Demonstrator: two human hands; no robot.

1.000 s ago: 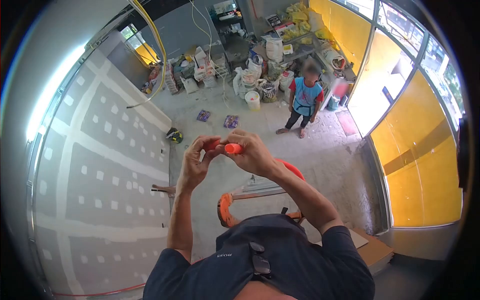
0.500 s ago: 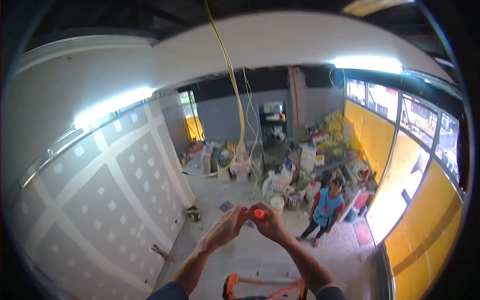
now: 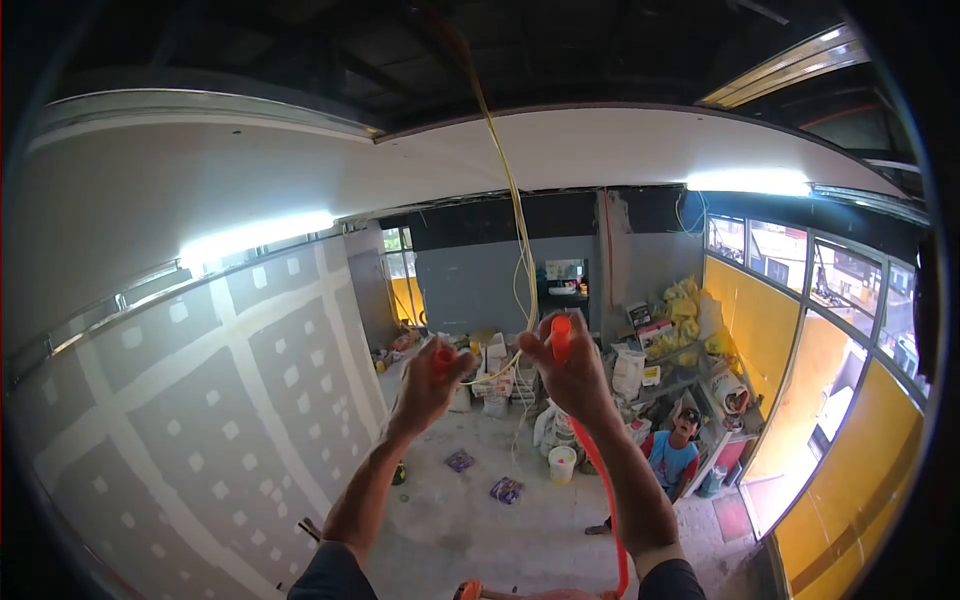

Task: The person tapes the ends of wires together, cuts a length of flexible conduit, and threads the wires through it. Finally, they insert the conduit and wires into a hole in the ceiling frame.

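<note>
My right hand [image 3: 575, 375] is raised in front of me, its fingers closed round an orange tube [image 3: 606, 480]. The tube's end sticks up past the thumb, and the rest hangs down along my forearm. My left hand [image 3: 428, 388], a little lower and apart from the right, is closed round a short red-orange piece [image 3: 443, 358] that shows between thumb and fingers. Behind the hands, a yellow wire [image 3: 518, 215] hangs from the ceiling, its lower loop crossing the space between them.
Below me is the orange top of a ladder [image 3: 468, 591]. A person in a blue vest [image 3: 674, 462] stands on the floor at the right, looking up. Sacks and a white bucket [image 3: 562, 466] stand farther back. A patched board wall [image 3: 200, 400] runs along the left.
My hands have moved up and apart from being together. The orange tube now shows hanging below my right hand. The view has tilted upward, and the person has lifted their head.
</note>
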